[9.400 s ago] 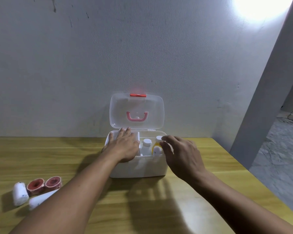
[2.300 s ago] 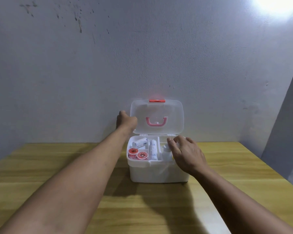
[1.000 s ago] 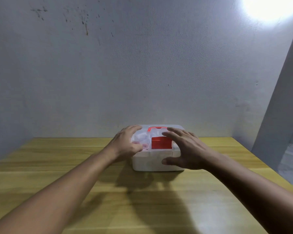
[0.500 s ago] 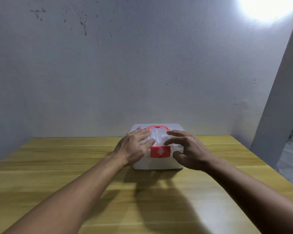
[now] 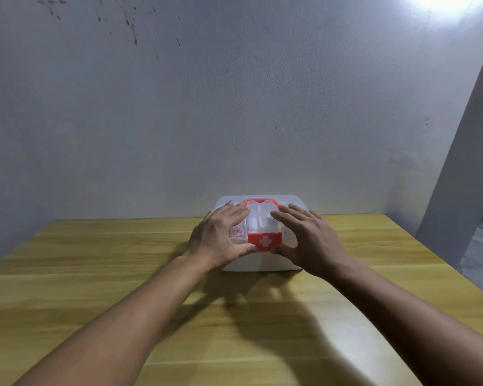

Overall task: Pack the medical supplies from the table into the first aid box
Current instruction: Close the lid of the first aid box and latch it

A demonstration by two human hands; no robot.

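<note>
The white first aid box [image 5: 262,263] stands at the far middle of the wooden table with its clear lid down. A red latch with a white cross [image 5: 265,241] hangs over the front, and a red handle [image 5: 260,202] lies flat on the lid. My left hand [image 5: 221,238] rests on the lid's left part, thumb at the latch's left edge. My right hand [image 5: 307,240] rests on the right part, thumb by the latch's lower right corner. A pink tape roll [image 5: 237,232] and white items show dimly through the lid.
The wooden table [image 5: 123,288] runs up to a grey wall [image 5: 234,107] just behind the box. A grey pillar [image 5: 463,162] stands at the right, past the table's right edge.
Earlier the lid stood open and supplies lay at the left of the table. The lid has since come down, and both thumbs have moved onto the red latch at the front.
</note>
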